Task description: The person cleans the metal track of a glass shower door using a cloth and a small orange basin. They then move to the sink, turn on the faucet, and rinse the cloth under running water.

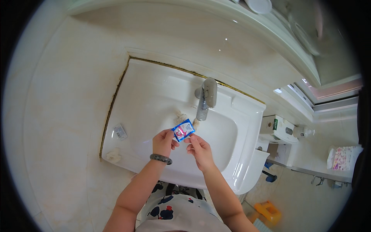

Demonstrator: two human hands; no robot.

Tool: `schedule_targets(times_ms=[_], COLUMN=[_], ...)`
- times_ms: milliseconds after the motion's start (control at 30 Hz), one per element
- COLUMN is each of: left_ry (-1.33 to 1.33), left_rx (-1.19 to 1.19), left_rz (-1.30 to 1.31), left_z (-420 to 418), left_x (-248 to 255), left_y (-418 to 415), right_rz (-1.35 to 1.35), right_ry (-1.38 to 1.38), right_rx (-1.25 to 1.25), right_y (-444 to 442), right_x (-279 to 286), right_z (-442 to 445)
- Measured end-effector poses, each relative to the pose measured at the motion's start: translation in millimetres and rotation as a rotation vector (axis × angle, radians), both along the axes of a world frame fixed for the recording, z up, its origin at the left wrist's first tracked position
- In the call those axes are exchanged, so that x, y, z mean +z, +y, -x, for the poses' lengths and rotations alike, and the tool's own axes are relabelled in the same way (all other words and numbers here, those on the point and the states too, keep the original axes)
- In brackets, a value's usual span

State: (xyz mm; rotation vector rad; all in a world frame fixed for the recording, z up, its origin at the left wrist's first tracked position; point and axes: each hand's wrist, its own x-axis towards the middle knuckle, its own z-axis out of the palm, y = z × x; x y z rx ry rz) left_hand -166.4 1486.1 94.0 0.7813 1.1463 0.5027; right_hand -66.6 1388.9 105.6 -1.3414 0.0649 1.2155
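A small blue and white foil sachet (183, 130) with pink print is held over the white ceramic washbasin (145, 87). My left hand (164, 142), with a dark bangle at the wrist, pinches its left edge. At its lower right corner, the thumb and fingertips of my right hand (200, 150) hold the sachet. Just beyond it, a crumpled whitish wad (180, 117) and a brownish wad (196, 124) lie in the basin below the metal faucet (206, 97); the sachet and faucet partly hide them.
On the basin's left side lie a small clear packet (120, 132) bearing writing and another crumpled wad (114, 155). To the right are a white box (278, 129), a clear bottle (303, 132) and a flowered tissue pack (343, 158). A yellow plastic container (268, 212) stands low at right.
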Motion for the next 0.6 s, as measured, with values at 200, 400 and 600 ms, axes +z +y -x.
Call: schedule_targets(times_ms=[200,400,600], left_ry=[-0.047,0.018,0.117], left_rx=[-0.088,-0.261,-0.228], left_rz=[0.081,-0.148,-0.378], left_z=[-10,-22,-40], left_x=[-11,-23,-57], left_y=[-35,-32,-51], right_rz=[-0.022,0.050,0.126], right_ry=[-0.157,-0.073,-0.032], right_rx=[0.034,0.131,-0.016], right_y=[-16,-25,-21], right_x=[-11,-12,-43], right_z=[-13,-25,-21])
